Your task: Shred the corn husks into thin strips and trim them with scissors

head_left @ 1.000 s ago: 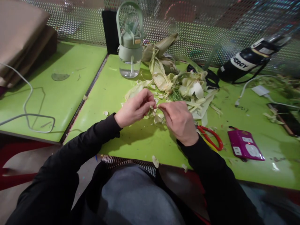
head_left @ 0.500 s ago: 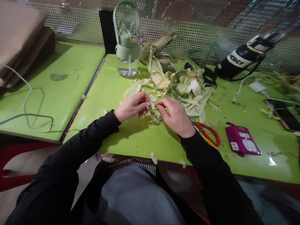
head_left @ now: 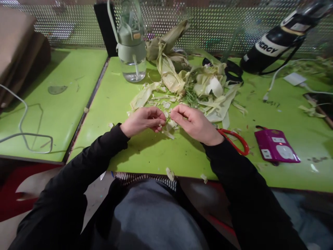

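Observation:
My left hand (head_left: 145, 120) and my right hand (head_left: 195, 124) face each other above the green table, their fingers curled into pinches. The fingertips are a small gap apart. Small pale scraps and a thin green bit show around the fingertips; what either pinch holds is too small to make out. Just beyond lie crumpled, pale corn husks (head_left: 170, 78), a curled husk strip (head_left: 145, 95) and a tangle of green shreds (head_left: 191, 96). Red-handled scissors (head_left: 238, 140) lie beside my right wrist, partly hidden behind it.
A pale green water bottle (head_left: 132, 52) stands behind the husks, and a black bottle (head_left: 273, 45) leans at right. Nearby are a purple power adapter (head_left: 277, 146), a white charger (head_left: 295, 79) and a phone (head_left: 321, 109). Brown cardboard (head_left: 17, 45) and a grey cable (head_left: 26, 133) occupy the left.
The view has shifted a little, and the bottles sit higher in it. My right hand has turned slightly, while both hands stay pinched close together.

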A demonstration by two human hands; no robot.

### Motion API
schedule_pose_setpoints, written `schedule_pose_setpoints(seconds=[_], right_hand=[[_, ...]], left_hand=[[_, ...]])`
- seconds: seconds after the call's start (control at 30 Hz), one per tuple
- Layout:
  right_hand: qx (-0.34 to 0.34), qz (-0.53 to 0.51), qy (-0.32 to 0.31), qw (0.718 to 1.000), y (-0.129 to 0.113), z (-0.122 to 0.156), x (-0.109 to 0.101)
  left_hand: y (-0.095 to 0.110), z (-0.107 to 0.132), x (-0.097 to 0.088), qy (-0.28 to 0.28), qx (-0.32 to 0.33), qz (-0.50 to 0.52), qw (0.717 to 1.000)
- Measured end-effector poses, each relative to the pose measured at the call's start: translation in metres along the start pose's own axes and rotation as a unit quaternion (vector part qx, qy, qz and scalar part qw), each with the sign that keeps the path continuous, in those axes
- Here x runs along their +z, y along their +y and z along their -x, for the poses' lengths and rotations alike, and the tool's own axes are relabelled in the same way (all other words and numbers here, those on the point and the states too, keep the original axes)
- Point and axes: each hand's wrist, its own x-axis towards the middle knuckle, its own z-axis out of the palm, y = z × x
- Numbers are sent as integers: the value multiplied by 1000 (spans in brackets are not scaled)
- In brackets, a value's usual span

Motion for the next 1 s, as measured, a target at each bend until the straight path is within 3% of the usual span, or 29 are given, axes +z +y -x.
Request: schedule_pose_setpoints(seconds=[0.2,0.3,0.4,0.5,0.6,1.0], right_hand=[[-18,-34,19,999,-3,0,13],[-78,45,140,986,-4,1,10],[-175,141,249,942,-6,3,2],[-222,174,204,937,-9,7,-4],[-224,204,143,942,-10,8,-3],[-265,180,122,939,-3,3,1]], left_hand=[[-7,2,8,-13,63,-90,994],[-5,3,6,-21,92,-45,995],[0,4,1,-23,113,15,993],[2,5,-2,-23,120,56,991],[1,5,-3,-19,113,85,990],[2,7,-5,-60,74,101,990]])
